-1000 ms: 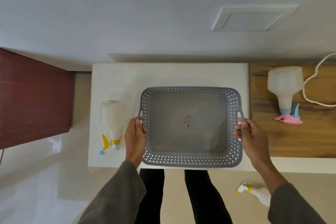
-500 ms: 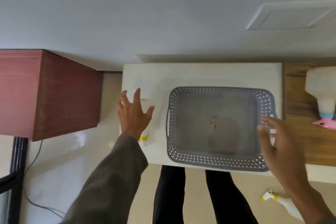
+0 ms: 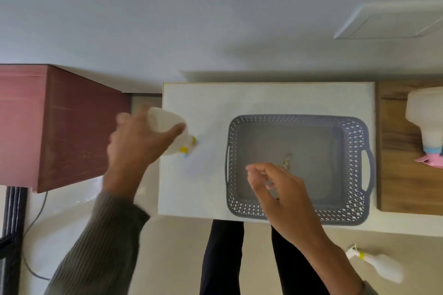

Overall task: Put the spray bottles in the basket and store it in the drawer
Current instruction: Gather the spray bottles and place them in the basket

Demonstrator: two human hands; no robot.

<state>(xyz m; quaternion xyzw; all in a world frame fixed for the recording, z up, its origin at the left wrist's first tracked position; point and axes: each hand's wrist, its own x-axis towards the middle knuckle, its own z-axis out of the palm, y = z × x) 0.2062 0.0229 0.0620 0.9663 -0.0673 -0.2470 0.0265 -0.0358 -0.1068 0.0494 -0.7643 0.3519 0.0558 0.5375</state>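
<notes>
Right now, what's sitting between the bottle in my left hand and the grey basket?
Nothing: the head view shows only bare white tabletop between the bottle and the basket.

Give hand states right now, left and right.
Left hand: grips the yellow-collared spray bottle.
Right hand: open, fingers loosely curled, holding nothing, above the basket.

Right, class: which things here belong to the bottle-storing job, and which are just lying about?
Job: grey basket; yellow-nozzle spray bottle in the left hand; pink-nozzle spray bottle; spray bottle on the floor.
Lying about: floor cable; wall panel.
</notes>
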